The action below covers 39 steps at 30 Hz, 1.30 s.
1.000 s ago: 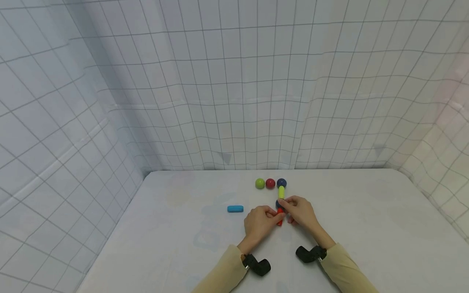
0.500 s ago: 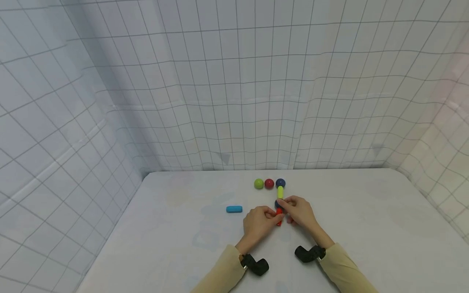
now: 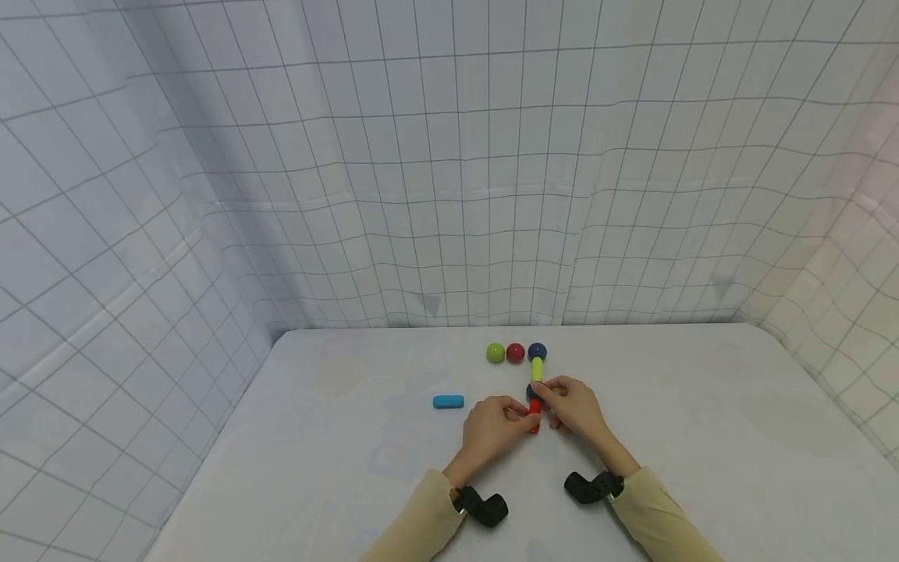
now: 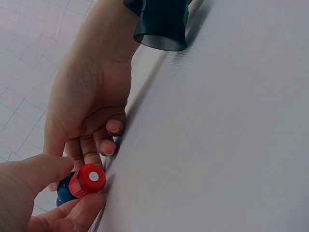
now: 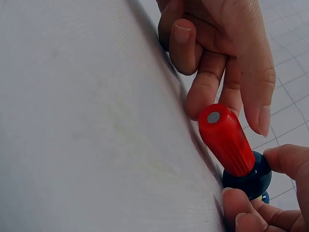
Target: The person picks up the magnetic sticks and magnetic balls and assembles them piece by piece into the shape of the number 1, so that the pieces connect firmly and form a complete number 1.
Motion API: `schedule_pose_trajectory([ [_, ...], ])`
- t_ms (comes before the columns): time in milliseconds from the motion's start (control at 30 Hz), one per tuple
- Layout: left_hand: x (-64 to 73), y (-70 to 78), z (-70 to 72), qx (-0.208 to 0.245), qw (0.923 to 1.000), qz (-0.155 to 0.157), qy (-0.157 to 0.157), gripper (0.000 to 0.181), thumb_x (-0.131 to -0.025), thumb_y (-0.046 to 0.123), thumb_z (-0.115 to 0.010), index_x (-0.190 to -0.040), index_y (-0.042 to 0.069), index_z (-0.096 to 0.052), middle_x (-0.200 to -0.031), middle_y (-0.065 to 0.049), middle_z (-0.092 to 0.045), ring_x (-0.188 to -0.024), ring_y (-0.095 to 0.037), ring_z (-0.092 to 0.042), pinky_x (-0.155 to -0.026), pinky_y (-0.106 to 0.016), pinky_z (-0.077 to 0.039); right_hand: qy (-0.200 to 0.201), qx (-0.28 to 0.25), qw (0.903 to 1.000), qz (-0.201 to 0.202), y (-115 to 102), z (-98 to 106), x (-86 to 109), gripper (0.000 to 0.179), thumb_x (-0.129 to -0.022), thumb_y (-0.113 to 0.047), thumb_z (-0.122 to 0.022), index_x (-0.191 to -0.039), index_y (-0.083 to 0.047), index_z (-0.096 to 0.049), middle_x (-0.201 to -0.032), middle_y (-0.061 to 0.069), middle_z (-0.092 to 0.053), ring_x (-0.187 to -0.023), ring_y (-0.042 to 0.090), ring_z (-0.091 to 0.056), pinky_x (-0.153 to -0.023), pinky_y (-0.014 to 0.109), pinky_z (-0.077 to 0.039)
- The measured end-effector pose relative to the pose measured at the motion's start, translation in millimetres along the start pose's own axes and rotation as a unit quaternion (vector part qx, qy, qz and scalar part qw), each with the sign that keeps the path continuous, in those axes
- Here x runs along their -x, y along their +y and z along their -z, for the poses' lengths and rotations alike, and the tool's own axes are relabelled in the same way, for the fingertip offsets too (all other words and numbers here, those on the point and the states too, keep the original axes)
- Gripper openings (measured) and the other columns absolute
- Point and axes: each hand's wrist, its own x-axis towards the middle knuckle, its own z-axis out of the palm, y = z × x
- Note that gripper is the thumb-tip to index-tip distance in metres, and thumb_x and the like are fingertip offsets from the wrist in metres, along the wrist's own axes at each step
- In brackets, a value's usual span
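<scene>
A red magnetic building rod, with a round metal disc in its end, meets a dark blue ball. Beyond that ball, a yellow rod leads to another blue ball, making a line in the head view. My right hand pinches the nearer blue ball between thumb and fingers. On the other side, my left hand surrounds the red rod loosely. Its thumb stands apart from the rod in the right wrist view, while a fingertip lies close against or beside it.
A green ball and a red ball sit in a row left of the far blue ball. To the left lies a blue rod. The white table backs onto a gridded white curtain.
My left hand has loosened from the red rod and drawn back slightly to the left. The right hand keeps its pinch on the blue ball.
</scene>
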Motion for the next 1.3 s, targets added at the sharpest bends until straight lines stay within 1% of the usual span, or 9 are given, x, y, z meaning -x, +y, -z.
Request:
schedule_pose_trajectory([
  [200,-1.6,-1.9,6.7,0.024,0.9997,-0.002,-0.010,0.021,-0.081,0.033,-0.072,-0.085,0.013,-0.073,-0.060,0.012,-0.061,-0.053,-0.002,-0.052,-0.048,-0.023,-0.041,-0.001,-0.010,0.9999,-0.002,0.3,0.1,-0.6,0.040,-0.088,-0.039,-0.066,-0.101,-0.001,-0.064,-0.065,0.002,-0.060,-0.040,0.016,-0.053,-0.040,0.027,-0.043],
  [333,-5.4,-3.7,11.1,0.022,0.9997,0.009,-0.005,0.017,-0.082,0.029,-0.071,-0.087,0.013,-0.073,-0.062,0.011,-0.061,-0.055,-0.004,-0.052,-0.049,-0.023,-0.041,-0.003,-0.010,0.9999,-0.006,-0.3,0.5,0.0,0.041,-0.089,-0.039,-0.066,-0.102,-0.001,-0.064,-0.066,0.002,-0.061,-0.041,0.016,-0.053,-0.039,0.027,-0.042],
  [467,-11.5,-3.6,16.7,0.017,0.9996,0.017,0.015,0.016,-0.083,0.028,-0.071,-0.089,0.014,-0.073,-0.066,0.010,-0.061,-0.058,-0.005,-0.052,-0.053,-0.024,-0.042,-0.002,-0.005,1.0000,-0.008,-1.7,0.4,0.5,0.041,-0.089,-0.040,-0.065,-0.102,-0.001,-0.064,-0.067,0.002,-0.061,-0.041,0.016,-0.053,-0.039,0.026,-0.041],
  [667,-22.8,-3.6,24.6,0.005,0.9984,0.015,0.055,0.017,-0.082,0.027,-0.072,-0.094,0.014,-0.072,-0.074,0.007,-0.064,-0.064,-0.008,-0.054,-0.057,-0.025,-0.042,0.002,0.002,1.0000,-0.007,-1.4,-0.4,0.8,0.040,-0.089,-0.038,-0.065,-0.102,-0.001,-0.064,-0.067,0.002,-0.061,-0.041,0.016,-0.053,-0.039,0.026,-0.041],
  [800,-32.1,-3.9,27.7,-0.017,0.9969,0.001,0.077,0.024,-0.083,0.027,-0.073,-0.101,0.012,-0.070,-0.085,0.002,-0.066,-0.069,-0.012,-0.056,-0.060,-0.028,-0.042,0.003,0.004,0.9999,-0.009,-0.6,-0.8,0.7,0.040,-0.088,-0.039,-0.065,-0.101,-0.001,-0.064,-0.067,0.002,-0.060,-0.041,0.016,-0.053,-0.039,0.026,-0.040],
  [1000,-46.3,-4.6,32.1,-0.058,0.9921,-0.024,0.109,0.029,-0.084,0.024,-0.073,-0.106,0.006,-0.067,-0.100,-0.009,-0.063,-0.085,-0.021,-0.056,-0.071,-0.033,-0.046,0.005,0.007,0.9997,-0.022,-0.4,-2.1,0.1,0.040,-0.088,-0.039,-0.065,-0.102,-0.002,-0.064,-0.066,0.002,-0.060,-0.041,0.017,-0.053,-0.040,0.026,-0.041],
  [1100,-53.7,-6.4,32.8,-0.064,0.9915,-0.033,0.109,0.031,-0.085,0.021,-0.071,-0.111,0.006,-0.066,-0.109,-0.011,-0.061,-0.097,-0.025,-0.054,-0.080,-0.037,-0.045,0.009,0.012,0.9996,-0.023,0.1,-2.8,0.0,0.039,-0.088,-0.038,-0.065,-0.103,-0.002,-0.064,-0.065,0.001,-0.060,-0.041,0.016,-0.053,-0.040,0.026,-0.041],
  [1233,-62.8,-10.8,32.3,-0.075,0.9903,-0.058,0.102,0.036,-0.087,0.017,-0.069,-0.121,0.006,-0.062,-0.122,-0.012,-0.056,-0.110,-0.029,-0.049,-0.090,-0.040,-0.042,0.013,0.018,0.9996,-0.020,1.1,-3.5,-0.5,0.039,-0.089,-0.038,-0.064,-0.103,-0.002,-0.064,-0.065,0.001,-0.060,-0.041,0.016,-0.053,-0.040,0.026,-0.041],
  [1300,-66.5,-13.7,31.8,-0.085,0.9887,-0.073,0.099,0.039,-0.088,0.016,-0.069,-0.124,0.006,-0.060,-0.125,-0.013,-0.055,-0.112,-0.030,-0.048,-0.092,-0.041,-0.041,0.012,0.017,0.9996,-0.020,1.1,-3.7,-0.6,0.039,-0.089,-0.038,-0.065,-0.103,-0.002,-0.064,-0.066,0.001,-0.060,-0.041,0.016,-0.053,-0.040,0.026,-0.041],
])
